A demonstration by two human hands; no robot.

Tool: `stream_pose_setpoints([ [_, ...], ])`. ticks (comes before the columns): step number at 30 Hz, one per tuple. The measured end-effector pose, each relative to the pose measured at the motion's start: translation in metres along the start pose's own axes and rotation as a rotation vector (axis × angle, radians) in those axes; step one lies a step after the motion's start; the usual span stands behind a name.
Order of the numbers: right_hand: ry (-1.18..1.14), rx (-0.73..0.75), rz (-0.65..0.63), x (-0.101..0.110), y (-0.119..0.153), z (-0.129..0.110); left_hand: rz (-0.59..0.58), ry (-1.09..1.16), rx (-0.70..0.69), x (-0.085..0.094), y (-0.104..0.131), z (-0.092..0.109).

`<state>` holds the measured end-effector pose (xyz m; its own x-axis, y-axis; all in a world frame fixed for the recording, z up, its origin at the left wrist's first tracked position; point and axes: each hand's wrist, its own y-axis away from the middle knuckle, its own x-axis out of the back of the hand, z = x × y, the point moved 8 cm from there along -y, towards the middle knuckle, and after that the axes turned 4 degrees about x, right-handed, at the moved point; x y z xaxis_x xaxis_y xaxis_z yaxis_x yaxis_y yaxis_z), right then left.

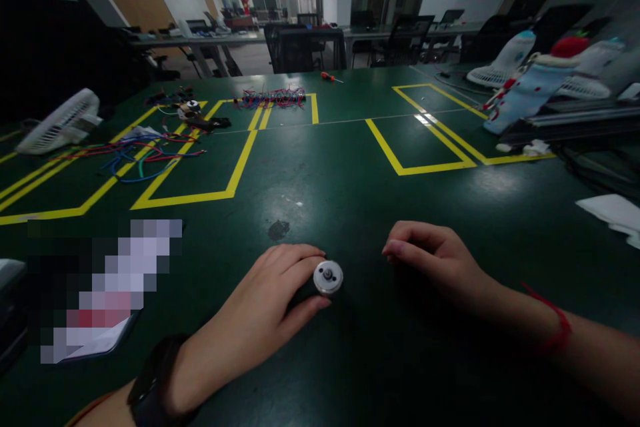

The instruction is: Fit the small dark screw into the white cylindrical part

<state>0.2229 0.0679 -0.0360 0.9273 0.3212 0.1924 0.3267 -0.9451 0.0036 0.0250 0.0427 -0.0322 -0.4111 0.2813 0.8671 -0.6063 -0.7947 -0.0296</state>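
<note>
A small round metal motor (329, 278) stands on the green tabletop with its shaft end facing up. Around its side, the thumb and fingers of my left hand (267, 297) are closed. To the right of the motor and apart from it, my right hand (443, 257) hovers low with curled fingers. Its thumb and index fingertips come together in a pinch; whether anything tiny sits between them is hidden. A dark smudge (279, 229) marks the surface just beyond my left hand.
At left lie a phone-like slab (107, 293) with a blurred screen, loose coloured wires (145, 157) and a white fan (63, 121). Farther back are bundled wires (273, 98) and an orange screwdriver (329, 77). A blue bottle (525, 97) and white tissue (613, 213) are at right.
</note>
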Motion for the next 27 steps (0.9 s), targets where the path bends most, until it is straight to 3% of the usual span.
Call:
stream_pose_setpoints([
  [6,0.065,0.034,0.005,0.001,-0.001,-0.003,0.021,0.001,-0.010,0.001,0.000,0.000],
  [11,0.304,0.118,-0.146,-0.012,-0.007,-0.014,0.023,-0.008,-0.009,0.001,0.000,0.002],
  [15,0.356,0.058,-0.192,-0.021,-0.012,-0.023,0.022,-0.007,-0.009,0.001,-0.001,0.004],
  [21,0.459,0.379,-0.185,-0.049,-0.016,-0.066,0.022,0.004,-0.015,0.001,-0.002,0.005],
  [27,0.511,0.499,-0.191,-0.063,-0.015,-0.082,0.040,0.014,-0.029,0.002,-0.001,0.006],
])
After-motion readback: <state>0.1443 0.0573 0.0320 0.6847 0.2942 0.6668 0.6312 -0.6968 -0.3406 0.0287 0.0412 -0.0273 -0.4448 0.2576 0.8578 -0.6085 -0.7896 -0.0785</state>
